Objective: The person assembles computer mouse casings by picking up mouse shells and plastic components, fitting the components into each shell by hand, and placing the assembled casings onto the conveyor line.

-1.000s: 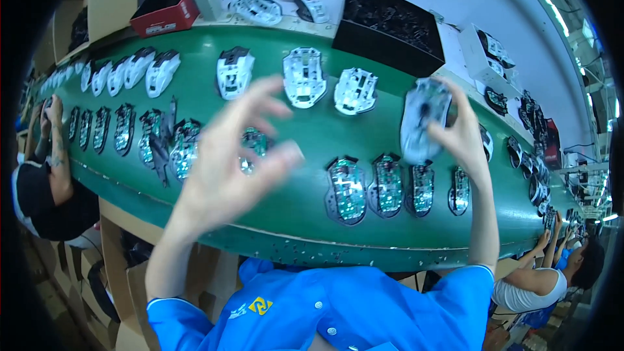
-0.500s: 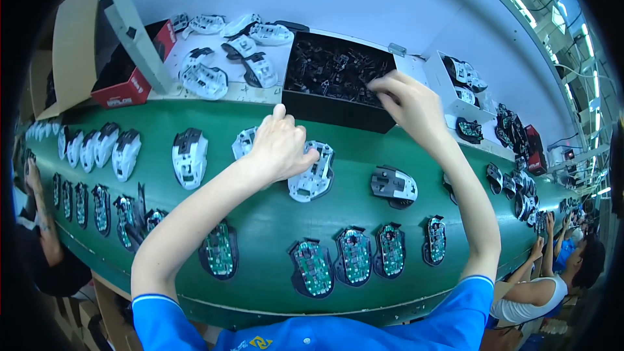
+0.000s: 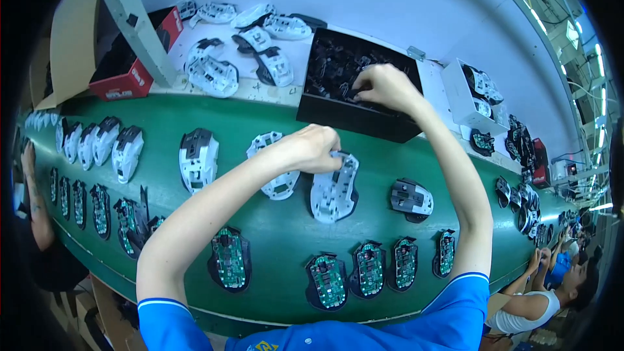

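My left hand is closed, fingers curled, at the upper end of a white mouse shell lying on the green bench. Whatever it holds, if anything, is hidden. Another white mouse shell lies partly under my left wrist. My right hand reaches over a black box full of small black plastic parts. Its thumb and fingers are bent into a pinch among the parts; I cannot make out what is between them.
Mouse bases with green circuit boards line the near side of the green bench. Grey-and-white mouse covers lie to the left and one to the right. More shells rest on the back shelf. Other people work at both ends.
My right hand has moved left and nearer within the black box. My left hand has curled its fingers in over the shell's upper end. The whole view has shifted slightly.
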### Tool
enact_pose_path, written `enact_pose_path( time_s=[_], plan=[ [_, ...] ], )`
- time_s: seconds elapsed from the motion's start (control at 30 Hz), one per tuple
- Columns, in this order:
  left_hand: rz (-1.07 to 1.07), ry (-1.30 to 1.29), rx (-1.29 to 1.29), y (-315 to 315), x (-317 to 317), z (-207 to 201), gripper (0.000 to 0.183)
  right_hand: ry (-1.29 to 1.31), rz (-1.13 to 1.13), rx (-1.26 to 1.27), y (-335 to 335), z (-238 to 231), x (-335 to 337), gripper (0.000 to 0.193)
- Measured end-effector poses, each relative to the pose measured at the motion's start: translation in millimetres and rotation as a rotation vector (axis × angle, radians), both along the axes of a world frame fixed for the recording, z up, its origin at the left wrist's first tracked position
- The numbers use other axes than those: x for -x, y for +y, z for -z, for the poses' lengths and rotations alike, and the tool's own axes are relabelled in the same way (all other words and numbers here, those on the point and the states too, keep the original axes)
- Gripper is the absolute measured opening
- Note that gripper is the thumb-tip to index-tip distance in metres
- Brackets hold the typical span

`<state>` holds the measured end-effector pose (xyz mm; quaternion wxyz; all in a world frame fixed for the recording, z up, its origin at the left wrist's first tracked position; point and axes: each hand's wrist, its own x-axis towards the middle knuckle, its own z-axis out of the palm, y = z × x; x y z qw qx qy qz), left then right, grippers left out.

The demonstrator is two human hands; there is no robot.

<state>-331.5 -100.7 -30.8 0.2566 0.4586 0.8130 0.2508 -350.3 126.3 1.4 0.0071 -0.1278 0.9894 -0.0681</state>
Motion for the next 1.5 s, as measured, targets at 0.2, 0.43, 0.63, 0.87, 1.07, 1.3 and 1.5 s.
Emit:
enact_pose_path(
  time_s=[0.2, 0.43, 0.63, 0.87, 1.07, 1.3, 1.5],
  plan=[
    [-0.365, -0.57, -0.279, -40, -34, -53, 0.035, -0.248, 0.299, 0.912, 3, -16, -20, 0.057],
    [-0.548, -1.012, -0.554, -117, -85, -78, 0.034, -0.36, 0.338, 1.252, -15, -36, -47, 0.036],
    [-0.497, -1.127, -0.45, -146, -114, -87, 0.032, -0.033, 0.337, 0.954, -55, -86, -142, 0.026],
    [-0.483, -1.151, -0.473, -181, -139, -79, 0.043, -0.09, 0.05, 1.208, -118, -94, -209, 0.011],
    [-0.588, -1.189, -0.507, -190, -164, -79, 0.04, -0.327, -0.077, 1.408, -179, -88, -243, 0.012],
    [-0.456, -1.605, -0.612, -209, -162, -71, 0.051, -0.105, -0.217, 0.975, -210, -71, -245, 0.015],
    [-0.456, -1.378, -0.657, -208, -181, -78, 0.042, 0.001, -0.057, 1.16, -218, -44, -262, 0.012]
  ],
)
